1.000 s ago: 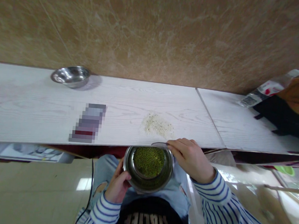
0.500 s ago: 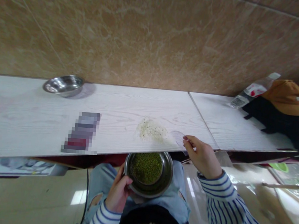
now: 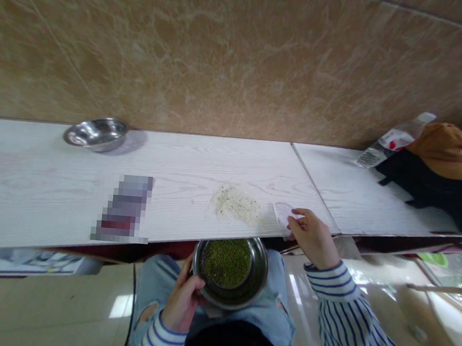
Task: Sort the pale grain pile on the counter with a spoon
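Observation:
My left hand (image 3: 184, 300) grips the left rim of a stainless steel bowl (image 3: 261, 268), thumb over the edge. The bowl rests above my lap, below the table's front edge, and holds green mung beans (image 3: 227, 262). In my right hand (image 3: 314, 237), pinched between thumb and fingers, is a clear plastic protractor (image 3: 281, 211). It is held at the tabletop near the front edge, its straight side towards the left. Just left of it lies a thin patch of pale crumbs with dark and green specks (image 3: 236, 204).
An empty steel bowl (image 3: 98, 135) stands by the wall at the back left. A blurred-out flat object (image 3: 124, 207) lies in front of it. A plastic bottle (image 3: 389, 145), a brown cap (image 3: 443, 149) and black cloth (image 3: 449, 193) lie at the right of the white table (image 3: 183, 164).
My right hand has moved slightly right with the protractor, away from the crumbs, and the protractor has turned a little. My left hand keeps its hold on the bowl.

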Demonstrator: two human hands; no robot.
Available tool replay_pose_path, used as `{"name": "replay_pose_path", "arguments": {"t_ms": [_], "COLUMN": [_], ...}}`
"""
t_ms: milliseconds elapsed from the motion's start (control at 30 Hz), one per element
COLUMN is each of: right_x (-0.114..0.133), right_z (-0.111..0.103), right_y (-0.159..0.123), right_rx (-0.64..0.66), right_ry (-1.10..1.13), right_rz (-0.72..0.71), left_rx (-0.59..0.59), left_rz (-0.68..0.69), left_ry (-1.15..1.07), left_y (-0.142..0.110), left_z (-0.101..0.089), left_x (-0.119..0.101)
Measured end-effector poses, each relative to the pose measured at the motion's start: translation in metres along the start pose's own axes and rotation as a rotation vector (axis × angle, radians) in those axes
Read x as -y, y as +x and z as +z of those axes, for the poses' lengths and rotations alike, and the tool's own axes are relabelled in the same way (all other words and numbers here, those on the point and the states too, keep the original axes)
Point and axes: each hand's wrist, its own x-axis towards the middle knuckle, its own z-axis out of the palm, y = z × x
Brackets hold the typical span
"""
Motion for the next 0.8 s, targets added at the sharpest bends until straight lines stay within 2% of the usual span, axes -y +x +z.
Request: {"name": "replay_pose_path", "arguments": {"t_ms": [100, 233, 367, 567, 667, 800], "right_x": [-0.004, -0.001, 0.025, 0.080, 0.091, 0.093], "right_z": [-0.001, 0.001, 0.007, 0.027, 0.037, 0.044], "right_y": [-0.003, 0.005, 0.020, 0.029, 0.027, 0.025], "right_rx": [0.007, 0.005, -0.031, -0.043, -0.038, -0.009], "right_ry": [0.052, 0.012, -0.088, -0.459, -0.585, -0.624], "right_rz": [0.024, -0.061, -0.221, -0.566, -0.610, -0.625], "left_rx": [0.004, 0.013, 0.000, -0.006, -0.012, -0.025], "left_rz": [-0.003, -0.012, -0.011, -0.011, -0.021, -0.025], "left_ry": [0.001, -0.004, -0.031, -0.074, -0.092, -0.094], "left_y": [0.002, 0.002, 0.000, 0.000, 0.002, 0.005], "left_z": [0.000, -0.001, -0.004, -0.013, -0.017, -0.019], "left_x": [0.000, -0.001, -0.005, -0.006, -0.005, -0.007]}}
